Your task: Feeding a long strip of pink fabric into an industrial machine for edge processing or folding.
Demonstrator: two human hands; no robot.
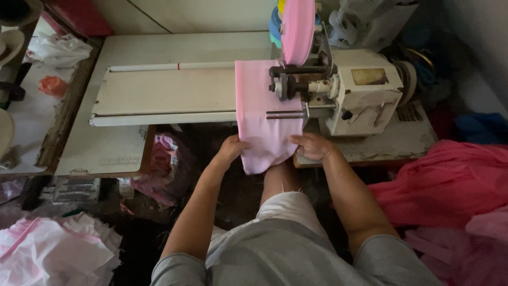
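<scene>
A strip of pink fabric point(260, 100) lies across the long narrow bed of a cream sewing machine point(360, 98) and hangs over its front edge. My left hand point(232, 148) grips the hanging fabric at its left edge. On the fabric's right edge my right hand point(313, 146) presses and pinches it, just below the machine's needle area point(288, 85). A pink spool of ribbon or tape point(297, 29) stands upright on top of the machine head.
The white work table point(174, 50) spreads left, with a white rod point(169, 66) along the bed. Heaps of pink cloth lie at the right point(450, 185) and the lower left floor point(47, 251). A white bag point(58, 48) sits at the far left.
</scene>
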